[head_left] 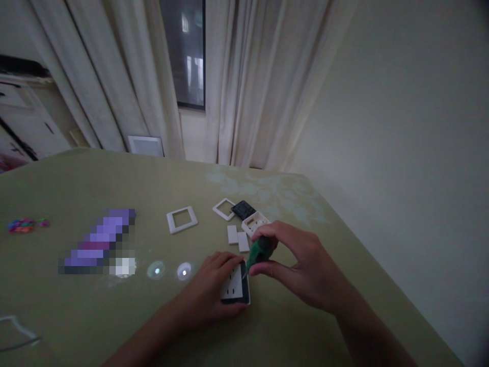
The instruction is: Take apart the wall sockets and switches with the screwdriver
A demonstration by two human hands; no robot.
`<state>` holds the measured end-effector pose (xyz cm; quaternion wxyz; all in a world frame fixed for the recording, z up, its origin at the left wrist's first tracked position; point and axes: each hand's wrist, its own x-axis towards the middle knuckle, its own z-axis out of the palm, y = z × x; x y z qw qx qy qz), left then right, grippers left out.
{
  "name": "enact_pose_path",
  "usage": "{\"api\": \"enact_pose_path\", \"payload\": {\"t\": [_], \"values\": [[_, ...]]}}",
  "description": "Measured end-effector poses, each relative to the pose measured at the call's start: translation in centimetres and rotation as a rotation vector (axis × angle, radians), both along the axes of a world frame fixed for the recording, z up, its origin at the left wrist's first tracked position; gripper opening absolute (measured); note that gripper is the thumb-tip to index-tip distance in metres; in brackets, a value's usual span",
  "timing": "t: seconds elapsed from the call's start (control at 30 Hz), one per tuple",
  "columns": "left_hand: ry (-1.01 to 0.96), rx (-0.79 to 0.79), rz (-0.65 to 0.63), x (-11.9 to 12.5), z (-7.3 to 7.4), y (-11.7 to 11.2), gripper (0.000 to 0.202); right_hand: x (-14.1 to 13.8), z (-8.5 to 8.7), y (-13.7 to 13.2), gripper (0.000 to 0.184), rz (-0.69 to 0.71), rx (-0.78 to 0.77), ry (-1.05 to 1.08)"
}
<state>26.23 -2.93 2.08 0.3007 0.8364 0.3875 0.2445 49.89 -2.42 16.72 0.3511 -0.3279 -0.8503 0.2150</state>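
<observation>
Lower centre: a green screwdriver (260, 252) is apparently working at the right edge of the socket panel (237, 286); next move is probably calling for steady tip contact. Right hand (303, 265) is pinching it, fingers closed; left hand (209, 288) is gripping the panel, fingers widely spread.

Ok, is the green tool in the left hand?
No, the right hand grips the green tool, while the left hand holds the socket panel.
</observation>
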Motion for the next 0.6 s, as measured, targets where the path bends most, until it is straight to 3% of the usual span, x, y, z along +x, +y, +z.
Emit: {"api": "enact_pose_path", "payload": {"t": [0.1,0.17,0.27,0.37,0.5,0.6], "values": [[0.016,0.007,-0.002,0.0,0.1,0.1,0.072,-0.1,0.2,-0.8,0.032,-0.001,0.024,0.006],[0.038,0.007,0.012,0.1,0.3,-0.1,0.078,0.7,0.3,-1.1,0.031,-0.075,-0.023,0.095],[0.061,0.002,0.019,0.3,0.5,-0.2,0.088,2.3,-0.6,-0.7,0.035,-0.288,-0.145,0.472],[0.074,0.03,0.064,-0.3,0.3,0.6,0.082,3.5,-3.5,0.1,0.047,-0.465,-0.379,0.99],[0.134,0.161,0.392,-4.1,-0.5,3.7,0.053,3.6,-8.4,0.9,0.058,-0.494,-0.571,1.143],[0.2,0.224,0.647,-7.9,-1.1,5.8,0.043,3.7,-10.6,1.0,0.049,-0.467,-0.717,1.206]]}}
